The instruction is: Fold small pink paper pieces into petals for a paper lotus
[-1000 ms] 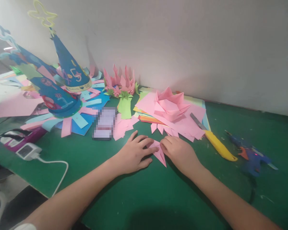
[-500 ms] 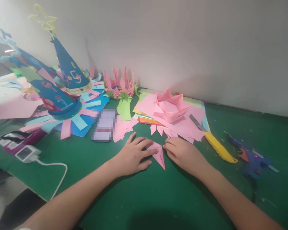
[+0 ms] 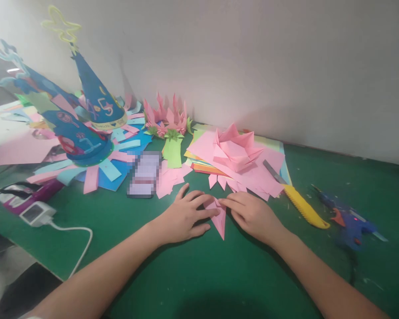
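A small folded pink paper piece (image 3: 220, 219) lies on the green table (image 3: 199, 274), its point toward me. My left hand (image 3: 186, 215) lies flat with fingers spread, fingertips pressing on the piece's left side. My right hand (image 3: 251, 214) rests on its right side, index finger stretched across the top fold. Just beyond sits a pink paper lotus (image 3: 236, 148) on a stack of coloured sheets (image 3: 202, 165), with loose pink petals (image 3: 224, 181) at its front edge.
A yellow utility knife (image 3: 301, 204) and a blue glue gun (image 3: 347, 219) lie to the right. At the left stand two blue paper cones (image 3: 98, 104), a phone (image 3: 143, 173), a pink crown-like flower (image 3: 168, 117) and a white charger with cable (image 3: 40, 213). A wall runs behind.
The pink piece has turned slightly, its tip swinging left toward me. My right index finger has slid left across its top; my left hand has stayed pressing.
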Tool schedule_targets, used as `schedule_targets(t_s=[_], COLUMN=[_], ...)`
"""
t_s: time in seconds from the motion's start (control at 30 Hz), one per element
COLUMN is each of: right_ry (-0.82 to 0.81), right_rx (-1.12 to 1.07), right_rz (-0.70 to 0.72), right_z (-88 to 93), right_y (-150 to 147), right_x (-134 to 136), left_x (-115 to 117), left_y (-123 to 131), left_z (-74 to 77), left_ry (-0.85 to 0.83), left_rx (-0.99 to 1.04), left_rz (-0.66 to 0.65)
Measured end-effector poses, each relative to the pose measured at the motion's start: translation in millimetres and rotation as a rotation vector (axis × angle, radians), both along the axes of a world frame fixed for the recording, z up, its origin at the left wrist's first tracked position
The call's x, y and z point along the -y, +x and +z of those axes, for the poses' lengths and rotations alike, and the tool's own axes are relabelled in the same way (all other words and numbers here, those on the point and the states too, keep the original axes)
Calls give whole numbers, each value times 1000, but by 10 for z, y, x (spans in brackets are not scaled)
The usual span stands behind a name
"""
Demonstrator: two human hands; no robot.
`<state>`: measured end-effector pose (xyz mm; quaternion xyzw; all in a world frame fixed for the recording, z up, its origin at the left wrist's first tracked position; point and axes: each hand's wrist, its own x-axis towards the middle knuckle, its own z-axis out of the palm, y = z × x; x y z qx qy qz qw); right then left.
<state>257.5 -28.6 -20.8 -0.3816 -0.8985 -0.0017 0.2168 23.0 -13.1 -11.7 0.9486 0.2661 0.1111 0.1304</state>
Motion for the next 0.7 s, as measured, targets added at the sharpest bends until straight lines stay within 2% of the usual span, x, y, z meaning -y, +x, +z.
schedule_targets(t_s=[0.13, 0.37, 0.7], right_ry=[-34, -152, -143], right_rx=[34, -75, -56], right_rz=[-16, -79, -34], right_z=[-11, -50, -43], right_y=[-77, -161, -136], right_x=[-10, -21, -58], left_x=[-1, -27, -23], left_y=[0, 3, -10], left_z=[-11, 17, 1], left_ry=[-5, -18, -14], left_rx=[9, -5, -6], left_rz=[4, -4, -5])
